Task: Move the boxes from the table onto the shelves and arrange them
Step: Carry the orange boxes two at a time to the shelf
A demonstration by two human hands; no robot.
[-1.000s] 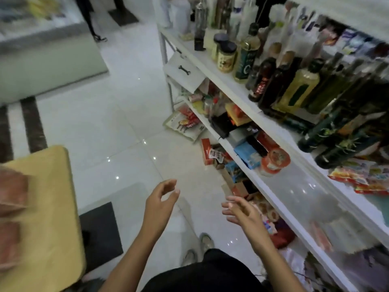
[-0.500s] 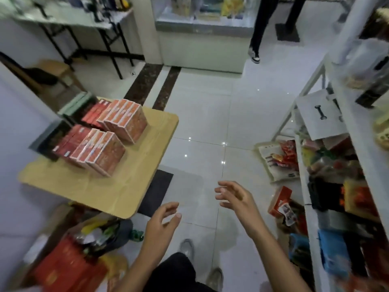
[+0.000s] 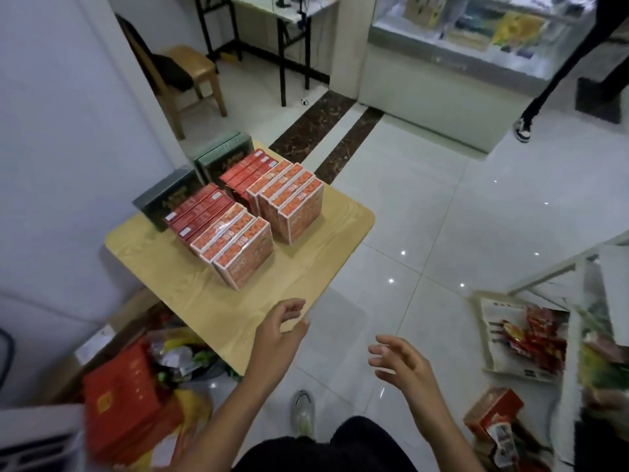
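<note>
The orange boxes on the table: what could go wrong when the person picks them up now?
The orange boxes stand on edge in tight rows, so pulling one out may tip its neighbours. The packets lying on the floor by the shelf could trip the person while carrying.

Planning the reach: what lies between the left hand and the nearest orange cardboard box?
Head view: only bare light wooden table separates the left hand from that orange cardboard box.
</note>
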